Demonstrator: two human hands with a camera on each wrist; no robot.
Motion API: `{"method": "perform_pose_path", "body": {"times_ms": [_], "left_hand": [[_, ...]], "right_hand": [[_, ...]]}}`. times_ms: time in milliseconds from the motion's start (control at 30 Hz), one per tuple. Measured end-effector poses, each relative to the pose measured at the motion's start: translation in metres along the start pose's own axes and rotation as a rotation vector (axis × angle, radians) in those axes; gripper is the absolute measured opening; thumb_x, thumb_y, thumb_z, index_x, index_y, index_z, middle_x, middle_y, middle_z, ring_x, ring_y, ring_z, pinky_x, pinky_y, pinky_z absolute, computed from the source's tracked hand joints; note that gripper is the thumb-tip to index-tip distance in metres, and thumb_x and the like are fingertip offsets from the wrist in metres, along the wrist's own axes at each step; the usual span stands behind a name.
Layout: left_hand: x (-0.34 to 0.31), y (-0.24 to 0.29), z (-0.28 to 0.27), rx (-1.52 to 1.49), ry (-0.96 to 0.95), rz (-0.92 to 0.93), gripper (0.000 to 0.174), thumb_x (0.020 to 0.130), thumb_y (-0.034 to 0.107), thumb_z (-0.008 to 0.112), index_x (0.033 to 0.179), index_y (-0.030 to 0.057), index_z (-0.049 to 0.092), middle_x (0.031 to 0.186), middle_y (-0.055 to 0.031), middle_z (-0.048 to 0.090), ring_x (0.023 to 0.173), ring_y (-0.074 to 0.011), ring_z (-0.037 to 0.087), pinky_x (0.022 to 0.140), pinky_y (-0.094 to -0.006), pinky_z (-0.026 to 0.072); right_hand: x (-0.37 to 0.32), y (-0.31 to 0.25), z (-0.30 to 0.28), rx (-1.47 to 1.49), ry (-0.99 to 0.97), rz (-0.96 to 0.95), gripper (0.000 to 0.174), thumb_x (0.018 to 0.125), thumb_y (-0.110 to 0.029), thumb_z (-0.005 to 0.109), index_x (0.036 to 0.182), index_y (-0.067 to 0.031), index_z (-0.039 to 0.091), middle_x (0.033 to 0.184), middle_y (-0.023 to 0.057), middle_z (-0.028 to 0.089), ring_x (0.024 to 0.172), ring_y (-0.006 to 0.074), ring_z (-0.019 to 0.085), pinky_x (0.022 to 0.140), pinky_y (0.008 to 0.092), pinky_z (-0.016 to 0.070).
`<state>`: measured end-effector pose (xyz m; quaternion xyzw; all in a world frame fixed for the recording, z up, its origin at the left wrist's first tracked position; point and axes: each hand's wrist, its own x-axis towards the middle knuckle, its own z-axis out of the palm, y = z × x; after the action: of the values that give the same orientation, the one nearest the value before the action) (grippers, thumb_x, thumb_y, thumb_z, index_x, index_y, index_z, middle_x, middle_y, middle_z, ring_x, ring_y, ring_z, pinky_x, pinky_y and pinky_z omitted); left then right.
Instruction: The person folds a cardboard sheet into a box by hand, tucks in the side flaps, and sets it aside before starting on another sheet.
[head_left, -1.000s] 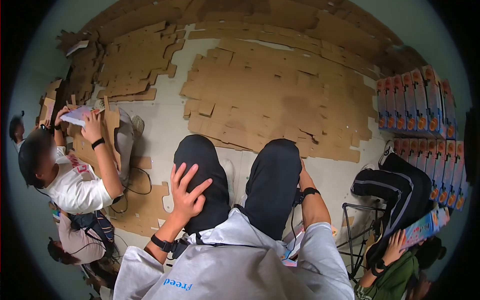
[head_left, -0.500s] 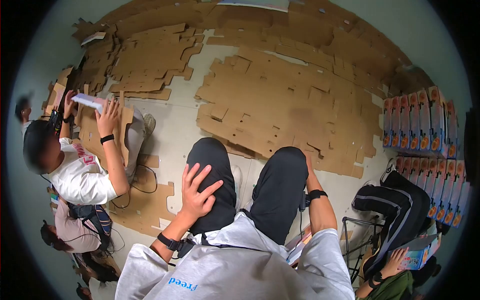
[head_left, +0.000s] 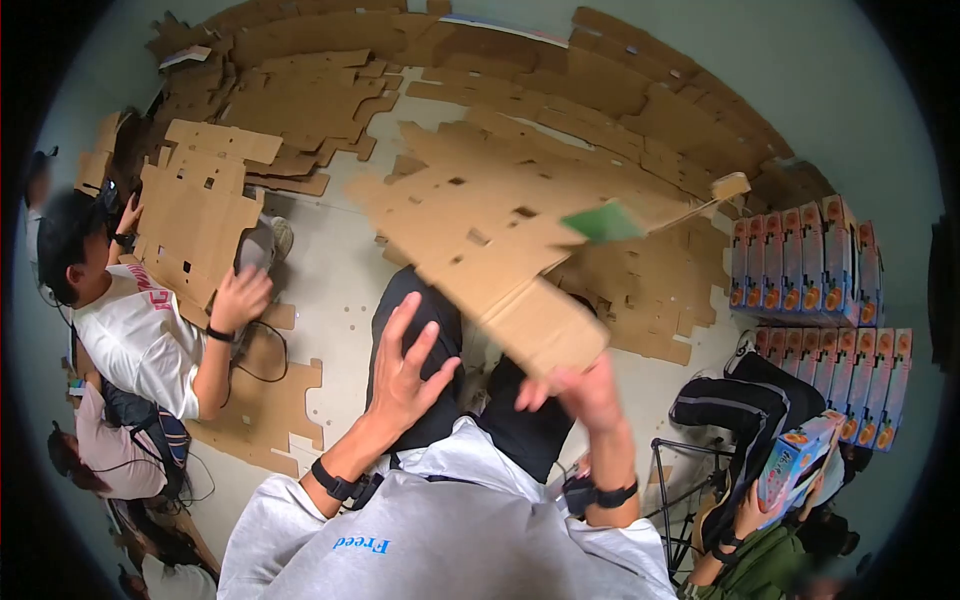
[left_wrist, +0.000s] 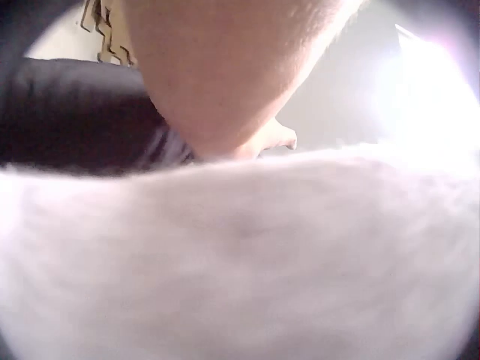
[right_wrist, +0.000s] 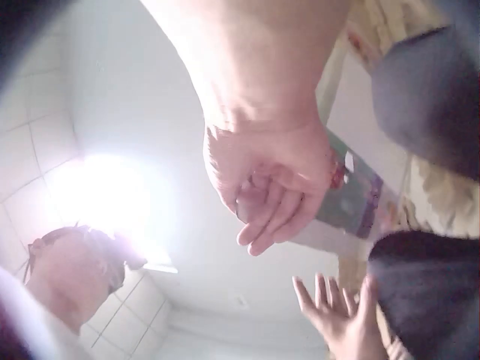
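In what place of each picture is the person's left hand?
Head: left hand left of centre, fingers apart.
Left wrist: above centre, only partly visible past the wrist.
Right wrist: at the bottom, right of centre.
Shared landmark: the same person's black trousers.

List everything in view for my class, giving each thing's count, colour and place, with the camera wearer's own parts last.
Lifted cardboard: one, brown, centre
Cardboard sheets: many, brown, on floor
Other cardboard: one, brown, before a person at left
Printed boxes: over a dozen, red and blue, two rows at right
Loose printed box: one, mainly blue, held, lower right
Other people: several, white, pink, green clothing, both sides
Floor: one, pale, below
Shirt: one, grey, bottom centre
Trousers: one pair, black, centre
Left hand: one, bare, over left thigh
Right hand: one, bare, at lifted cardboard's near edge, grip unclear
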<state>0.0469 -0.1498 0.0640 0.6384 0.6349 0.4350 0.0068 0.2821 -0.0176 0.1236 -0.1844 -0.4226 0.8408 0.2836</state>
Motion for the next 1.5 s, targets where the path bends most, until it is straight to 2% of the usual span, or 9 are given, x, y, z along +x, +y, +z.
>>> {"method": "perform_pose_path", "body": {"times_ms": [133,233,300,500,700,867,967,1133,1500], "left_hand": [[0.041,0.037,-0.030,0.019,-0.130,0.069,0.041,0.080,0.018,0.079,0.120,0.0151,0.077,0.125,-0.0078,0.076,0.118,-0.0282,0.070,0.111,-0.0528,0.0485],[0.047,0.032,-0.045,-0.113,-0.227,0.142,0.027,0.081,0.017,0.077,0.107,0.0133,0.082,0.114,-0.0052,0.080,0.110,-0.0259,0.073,0.104,-0.0485,0.0546],[0.033,0.023,-0.045,-0.385,-0.097,-0.136,0.032,0.074,0.010,0.084,0.106,0.0076,0.082,0.101,-0.0048,0.081,0.097,-0.0260,0.075,0.095,-0.0436,0.0589],[-0.001,-0.007,-0.082,-0.604,-0.147,-0.373,0.022,0.071,0.010,0.088,0.091,0.0058,0.082,0.092,-0.0065,0.082,0.092,-0.0229,0.075,0.110,-0.0490,0.0443],[0.006,-0.018,-0.138,-0.447,-0.532,-0.363,0.018,0.069,0.009,0.088,0.087,0.0127,0.086,0.090,0.0019,0.083,0.119,-0.0238,0.071,0.128,-0.0568,0.0187],[-0.008,-0.045,-0.180,-0.654,-0.901,-0.414,0.067,0.070,0.010,0.082,0.135,0.0212,0.073,0.149,-0.0027,0.064,0.160,-0.0290,0.030,0.128,-0.0642,-0.0068],[-0.002,-0.041,-0.208,-0.676,-1.005,-0.643,0.066,0.071,0.011,0.083,0.136,0.0193,0.072,0.149,-0.0023,0.064,0.158,-0.0277,0.033,0.128,-0.0643,-0.0074],[-0.005,-0.014,-0.203,-0.117,-1.083,-0.412,0.074,0.074,0.020,0.087,0.144,0.0143,0.063,0.153,-0.0110,0.058,0.152,-0.0320,0.041,0.130,-0.0524,0.0226],[-0.006,0.054,-0.124,0.141,-0.903,0.003,0.082,0.083,0.023,0.073,0.158,0.0084,0.043,0.154,-0.0164,0.053,0.147,-0.0374,0.046,0.122,-0.0503,0.0364]], "right_hand": [[-0.028,0.034,0.073,-0.063,-0.189,0.306,0.014,0.103,-0.007,0.062,0.114,0.0019,0.062,0.082,0.0081,0.072,0.077,0.0177,0.072,0.076,0.0328,0.0583],[-0.043,0.048,0.066,-0.011,-0.430,0.326,0.010,0.105,-0.008,0.062,0.105,0.0006,0.065,0.092,0.0091,0.074,0.093,0.0191,0.073,0.088,0.0356,0.0563],[-0.043,0.047,0.038,-0.299,-0.514,0.268,0.012,0.104,-0.011,0.064,0.101,0.0008,0.064,0.099,0.0102,0.075,0.101,0.0239,0.071,0.091,0.0379,0.0548],[-0.127,0.053,-0.055,-0.678,0.442,0.355,0.028,0.100,-0.021,0.068,0.116,0.0010,0.071,0.119,0.0142,0.073,0.114,0.0265,0.068,0.101,0.0389,0.0527],[-0.135,-0.017,-0.042,-1.563,0.575,-0.181,0.046,0.093,-0.030,0.071,0.125,0.0026,0.069,0.128,0.0190,0.069,0.122,0.0360,0.065,0.107,0.0436,0.0493],[-0.120,-0.027,0.013,-1.439,0.299,-0.138,0.056,0.087,-0.035,0.074,0.127,0.0027,0.069,0.133,0.0217,0.067,0.128,0.0405,0.062,0.110,0.0468,0.0477],[-0.121,-0.005,0.009,-1.421,0.197,-0.076,0.051,0.084,-0.034,0.075,0.121,0.0000,0.073,0.134,0.0200,0.068,0.126,0.0395,0.062,0.108,0.0463,0.0491],[-0.119,0.034,0.009,-1.505,0.059,-0.056,0.043,0.081,-0.023,0.077,0.121,-0.0065,0.077,0.133,0.0139,0.067,0.116,0.0335,0.065,0.100,0.0414,0.0549],[-0.138,0.085,0.005,-1.741,0.061,-0.143,0.046,0.087,-0.003,0.070,0.131,-0.0135,0.071,0.132,0.0154,0.063,0.111,0.0303,0.067,0.093,0.0390,0.0577]]}}
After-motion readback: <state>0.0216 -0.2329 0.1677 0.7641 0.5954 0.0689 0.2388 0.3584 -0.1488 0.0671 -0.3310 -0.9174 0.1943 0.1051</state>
